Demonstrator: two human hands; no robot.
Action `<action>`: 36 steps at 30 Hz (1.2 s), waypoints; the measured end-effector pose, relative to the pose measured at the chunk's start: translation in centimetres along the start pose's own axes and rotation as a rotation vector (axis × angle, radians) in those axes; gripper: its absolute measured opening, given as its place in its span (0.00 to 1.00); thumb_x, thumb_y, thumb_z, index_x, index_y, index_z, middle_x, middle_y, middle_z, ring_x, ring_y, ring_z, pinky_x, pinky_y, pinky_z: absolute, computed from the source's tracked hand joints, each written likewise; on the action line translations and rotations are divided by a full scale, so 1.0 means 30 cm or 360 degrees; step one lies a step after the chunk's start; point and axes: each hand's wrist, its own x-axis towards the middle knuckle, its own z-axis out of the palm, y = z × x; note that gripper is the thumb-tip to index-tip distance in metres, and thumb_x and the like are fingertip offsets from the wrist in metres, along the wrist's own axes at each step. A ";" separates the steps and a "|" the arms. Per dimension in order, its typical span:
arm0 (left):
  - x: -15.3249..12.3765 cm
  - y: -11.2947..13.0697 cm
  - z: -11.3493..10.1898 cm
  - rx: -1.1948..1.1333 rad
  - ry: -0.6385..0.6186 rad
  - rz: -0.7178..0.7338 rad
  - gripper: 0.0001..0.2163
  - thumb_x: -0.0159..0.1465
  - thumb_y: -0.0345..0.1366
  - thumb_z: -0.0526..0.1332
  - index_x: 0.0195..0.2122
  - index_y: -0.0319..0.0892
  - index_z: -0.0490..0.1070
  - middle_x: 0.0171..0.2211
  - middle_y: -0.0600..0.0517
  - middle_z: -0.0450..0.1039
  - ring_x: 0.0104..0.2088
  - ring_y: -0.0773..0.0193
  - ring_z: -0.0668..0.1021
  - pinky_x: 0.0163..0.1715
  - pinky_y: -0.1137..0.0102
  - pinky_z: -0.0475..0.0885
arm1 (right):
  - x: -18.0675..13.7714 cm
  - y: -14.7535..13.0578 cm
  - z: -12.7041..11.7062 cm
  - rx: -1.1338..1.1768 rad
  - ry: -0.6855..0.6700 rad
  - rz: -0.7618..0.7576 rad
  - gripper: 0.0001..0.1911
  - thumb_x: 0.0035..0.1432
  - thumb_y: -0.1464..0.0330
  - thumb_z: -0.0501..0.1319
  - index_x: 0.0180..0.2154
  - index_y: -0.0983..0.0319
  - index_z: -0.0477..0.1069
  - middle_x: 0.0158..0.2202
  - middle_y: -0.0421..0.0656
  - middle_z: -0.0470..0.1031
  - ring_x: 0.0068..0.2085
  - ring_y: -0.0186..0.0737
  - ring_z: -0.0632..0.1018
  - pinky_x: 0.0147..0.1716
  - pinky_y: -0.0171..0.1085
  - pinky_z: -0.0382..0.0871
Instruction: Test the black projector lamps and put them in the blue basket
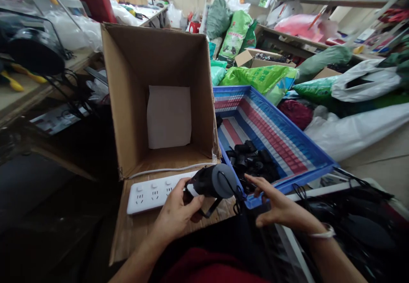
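Power strip (153,193): it lies on the box (128,104) flap, just past your left knuckles.
Left hand (177,212): you have it wrapped around the rear of the black device (212,181).
Black device: it sits between your hands with its grey face turned right. It looks rigid, smooth and fairly light, so hold the barrel rather than the thin bracket below.
Cord (238,197): it dangles limp beside your right fingers and will likely snag.
Right hand (275,206): your fingers are spread loosely on the near rim of the basket (287,180), grasping nothing visible.
Black parts (252,161): they are heaped just beyond your fingertips.
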 end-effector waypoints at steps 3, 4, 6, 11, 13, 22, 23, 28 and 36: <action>0.005 0.005 -0.009 -0.0144 -0.0087 0.0003 0.21 0.59 0.41 0.60 0.50 0.40 0.57 0.23 0.55 0.70 0.21 0.64 0.75 0.22 0.69 0.73 | 0.026 0.062 0.106 -0.0109 0.0120 0.0028 0.34 0.44 0.69 0.68 0.55 0.58 0.64 0.44 0.45 0.67 0.36 0.38 0.72 0.34 0.35 0.70; 0.004 0.012 -0.009 -0.0178 -0.0122 0.0010 0.21 0.59 0.41 0.61 0.50 0.40 0.57 0.23 0.55 0.70 0.23 0.64 0.76 0.23 0.68 0.74 | 0.040 0.078 0.148 -0.0109 0.0244 -0.0017 0.26 0.47 0.71 0.65 0.51 0.59 0.69 0.42 0.45 0.68 0.36 0.39 0.72 0.35 0.36 0.70; 0.000 0.031 -0.013 -0.0203 -0.0154 0.0033 0.21 0.58 0.40 0.62 0.50 0.41 0.58 0.25 0.55 0.70 0.24 0.64 0.76 0.24 0.69 0.75 | 0.067 0.105 0.213 -0.0104 0.0569 -0.0095 0.14 0.50 0.72 0.61 0.41 0.60 0.74 0.38 0.45 0.69 0.38 0.41 0.72 0.38 0.38 0.70; 0.003 0.077 -0.058 -0.0216 -0.0009 0.0105 0.21 0.56 0.38 0.64 0.48 0.42 0.60 0.26 0.56 0.71 0.22 0.67 0.76 0.23 0.71 0.76 | 0.113 0.152 0.200 -0.0063 0.1069 0.0013 0.09 0.52 0.68 0.58 0.36 0.61 0.72 0.35 0.46 0.69 0.36 0.44 0.73 0.37 0.43 0.69; 0.005 0.085 -0.085 -0.0291 0.0074 0.0104 0.22 0.55 0.37 0.66 0.48 0.42 0.60 0.26 0.55 0.72 0.22 0.66 0.76 0.23 0.70 0.76 | 0.132 0.141 0.170 0.0017 0.1177 0.0097 0.14 0.54 0.64 0.58 0.43 0.63 0.67 0.32 0.45 0.70 0.30 0.41 0.73 0.29 0.40 0.70; -0.040 0.139 -0.195 -0.0565 0.0375 0.0291 0.22 0.52 0.35 0.68 0.45 0.40 0.62 0.25 0.52 0.76 0.26 0.62 0.77 0.23 0.64 0.79 | 0.236 -0.089 0.182 0.0384 0.0668 -0.0009 0.13 0.60 0.62 0.52 0.31 0.63 0.69 0.20 0.39 0.69 0.22 0.34 0.72 0.23 0.32 0.69; -0.043 0.145 -0.206 -0.0585 0.0405 0.0321 0.22 0.51 0.34 0.69 0.44 0.40 0.62 0.25 0.51 0.76 0.27 0.61 0.77 0.23 0.64 0.79 | 0.247 -0.101 0.188 0.0366 0.0574 -0.0076 0.10 0.59 0.64 0.53 0.32 0.63 0.69 0.22 0.39 0.71 0.23 0.35 0.73 0.24 0.32 0.70; -0.050 0.134 -0.240 -0.0601 0.0517 0.0348 0.20 0.50 0.33 0.69 0.43 0.40 0.64 0.25 0.52 0.75 0.28 0.60 0.77 0.22 0.63 0.79 | 0.304 -0.100 0.213 0.0161 0.0280 -0.0348 0.08 0.55 0.73 0.56 0.37 0.63 0.72 0.32 0.44 0.77 0.34 0.40 0.77 0.36 0.36 0.71; -0.030 0.042 -0.245 -0.0693 0.0445 0.0297 0.19 0.52 0.32 0.68 0.43 0.43 0.64 0.27 0.55 0.75 0.27 0.62 0.78 0.25 0.65 0.79 | 0.340 -0.116 0.202 -0.0115 -0.0041 -0.0571 0.10 0.59 0.72 0.54 0.32 0.62 0.74 0.35 0.46 0.71 0.38 0.39 0.74 0.38 0.36 0.68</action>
